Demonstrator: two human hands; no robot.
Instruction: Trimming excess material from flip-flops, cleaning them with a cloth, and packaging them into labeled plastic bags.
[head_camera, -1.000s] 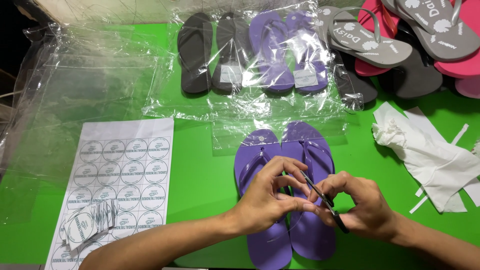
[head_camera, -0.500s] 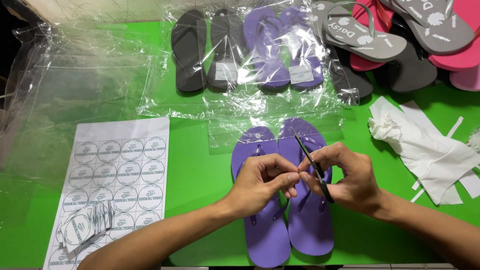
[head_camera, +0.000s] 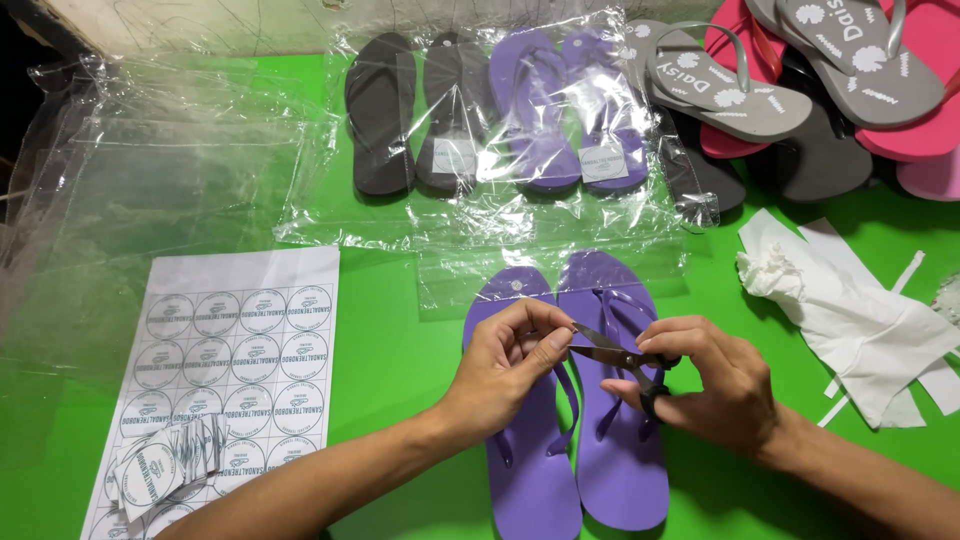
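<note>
Two purple flip-flops (head_camera: 570, 400) lie side by side, soles down, on a bright green table (head_camera: 400, 350), directly under the person's hands. Behind them a clear plastic bag (head_camera: 480, 215) holds a dark grey pair (head_camera: 415, 115) and another purple pair (head_camera: 570, 110). At the far right corner grey and pink flip-flops (head_camera: 800, 90) are heaped together. A sheet of round stickers (head_camera: 225, 350) lies at the left, with a small stack of cut labels (head_camera: 165, 465) on its lower part. More loose clear plastic (head_camera: 130, 190) is piled at the far left, and crumpled white paper backing (head_camera: 850, 320) sits at the right. Beyond the table edge the room is dark.

The left hand (head_camera: 510, 365) has its thumb and forefinger pinched together at the scissors' tip; what they pinch is too small to tell. The right hand (head_camera: 705, 380) is closed around the black handles of small scissors (head_camera: 615, 355), whose blades look nearly shut and point left towards the left fingertips.

Compared with half a second ago, the scissors have swung from pointing up and away to lying almost level, and both hands sit a little lower over the purple pair.
</note>
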